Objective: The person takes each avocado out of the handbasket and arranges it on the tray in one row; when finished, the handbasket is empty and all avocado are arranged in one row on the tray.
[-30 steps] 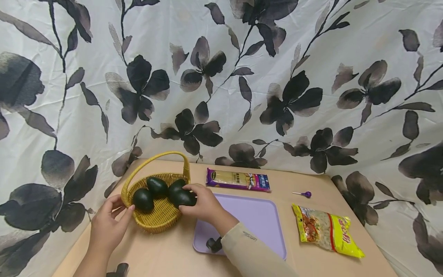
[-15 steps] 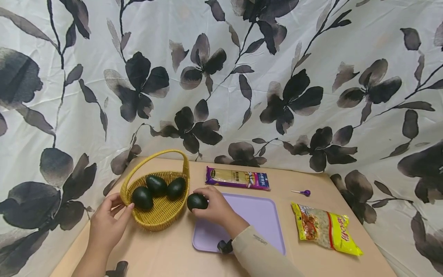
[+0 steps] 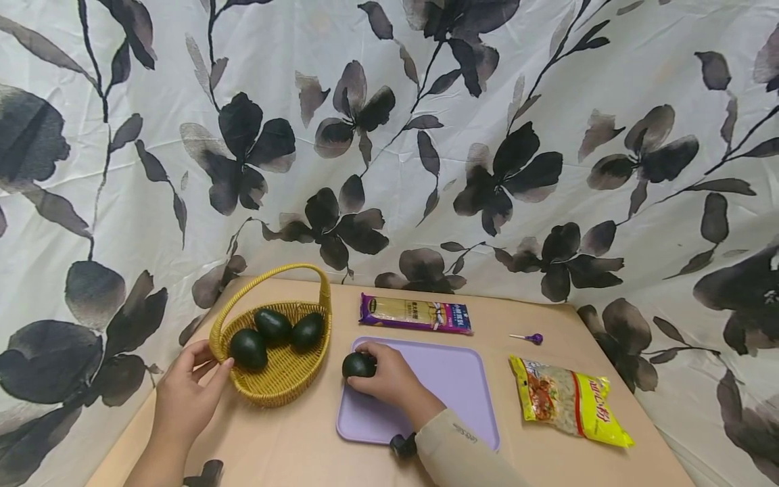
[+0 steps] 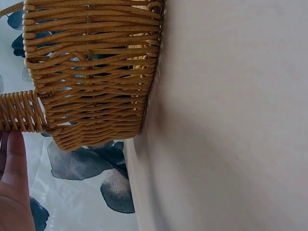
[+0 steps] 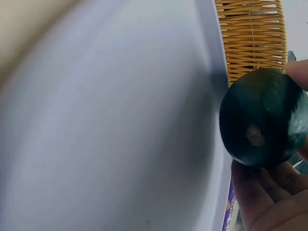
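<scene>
Over the last second, the dark green, rounded avocado [image 3: 358, 365] has left the rim of the yellow woven wicker basket [image 3: 268, 399] and crossed the gap; it is now over the near-basket edge of the pale purple, flat plastic tray [image 3: 453, 379]. I cannot tell whether it touches down. Three more dark green avocados [image 3: 273, 327] lie in the basket, so I judge this transfer nearly made, with the fruit unreleased. My right hand [image 3: 392, 379] is parted only as wide as the avocado, thumb and fingers pinching its sides. My left hand [image 3: 189, 392] pinches the foot of the basket's handle between thumb and fingers; how firmly, I cannot tell.
</scene>
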Tool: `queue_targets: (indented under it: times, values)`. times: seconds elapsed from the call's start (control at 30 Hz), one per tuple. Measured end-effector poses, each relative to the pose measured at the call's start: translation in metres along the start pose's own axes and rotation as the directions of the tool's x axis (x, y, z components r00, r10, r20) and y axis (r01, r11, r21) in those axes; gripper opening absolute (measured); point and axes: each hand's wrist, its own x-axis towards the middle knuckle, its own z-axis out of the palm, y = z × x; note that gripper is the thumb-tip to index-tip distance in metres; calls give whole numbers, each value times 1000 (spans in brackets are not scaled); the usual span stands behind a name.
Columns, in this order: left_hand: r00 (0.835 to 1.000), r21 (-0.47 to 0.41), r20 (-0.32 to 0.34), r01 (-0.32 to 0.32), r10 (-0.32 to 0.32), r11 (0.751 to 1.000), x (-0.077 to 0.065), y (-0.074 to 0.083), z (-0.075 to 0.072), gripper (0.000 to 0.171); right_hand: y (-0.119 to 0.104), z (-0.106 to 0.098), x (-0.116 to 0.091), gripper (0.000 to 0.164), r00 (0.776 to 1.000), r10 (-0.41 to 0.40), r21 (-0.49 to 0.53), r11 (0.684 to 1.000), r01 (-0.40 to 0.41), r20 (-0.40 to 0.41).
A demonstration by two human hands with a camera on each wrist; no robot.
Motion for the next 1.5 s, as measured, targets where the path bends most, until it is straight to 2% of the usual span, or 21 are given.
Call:
queue_targets:
  times: [0.17,0.4,0.73,1.1,1.33,1.5]
  values:
    - [1000,2,-3,16,-16,1000,-1,0,-2,49,4,5,-3,50,999,38,-25,999,-37,12]
    - [1000,0,-8,14,-14,1000,-2,-3,-3,48,5,9,-3,56,999,51,-15,999,-51,17]
    - [1000,-3,-16,17,-17,1000,-4,-5,-3,50,4,8,-6,73,997,60,-2,998,-60,52]
    - [999,13,-12,40,-40,999,-4,-6,-4,50,2,-1,-3,67,993,71,91,993,-79,92]
    - [999,5,-4,33,-33,999,-3,-6,-4,50,-11,-9,6,63,996,56,131,989,-64,66]
    - [1000,1,11,1,-1,1000,-1,-4,-2,49,-22,-14,11,59,999,42,147,988,-47,32]
